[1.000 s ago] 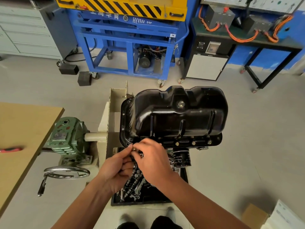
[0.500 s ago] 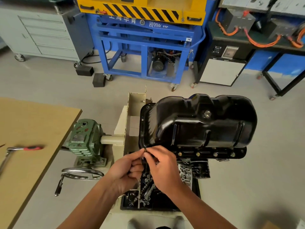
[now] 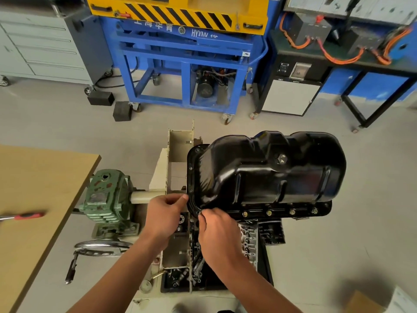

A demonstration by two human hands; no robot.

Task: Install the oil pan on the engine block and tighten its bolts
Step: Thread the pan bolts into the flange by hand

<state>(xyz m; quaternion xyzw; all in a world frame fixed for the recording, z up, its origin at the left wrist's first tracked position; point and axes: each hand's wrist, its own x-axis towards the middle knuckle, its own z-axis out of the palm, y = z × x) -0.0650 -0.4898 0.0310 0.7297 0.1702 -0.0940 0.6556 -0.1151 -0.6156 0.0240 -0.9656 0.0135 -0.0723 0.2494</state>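
- The black oil pan [image 3: 270, 175] is seated, sump side up, on the engine [image 3: 248, 238], of which only a strip is seen below the pan's near flange.
- Four flange bolts [image 3: 269, 213] are seen in a row along the pan's near edge, and a drain plug [image 3: 282, 158] is set in the pan's top.
- At the pan's near-left corner, a corner bolt [image 3: 199, 213] is pinched between the fingertips of the right hand [image 3: 216, 231]; little of it is shown.
- The left hand [image 3: 164, 213] is held just left of the pan with fingers curled and thumb and forefinger at the flange's left edge. Whether anything is gripped cannot be told.
- A cream stand bracket [image 3: 180, 145] is fixed against the pan's left end.
- Below the pan, under the forearms, a parts tray [image 3: 180, 279] with loose bolts is placed.
- Left of the pan, a green gearbox [image 3: 106, 197] is joined to the bracket by a cream shaft, with a chrome handwheel [image 3: 101, 245] nearer the camera.
- Further left of the pan, a wooden table [image 3: 33, 177] is seen, with a red-handled tool [image 3: 27, 215] lying on it.
- Beyond the pan, a blue and yellow lift cart [image 3: 185, 53] is parked, with a grey drawer cabinet [image 3: 45, 46] at the far left.
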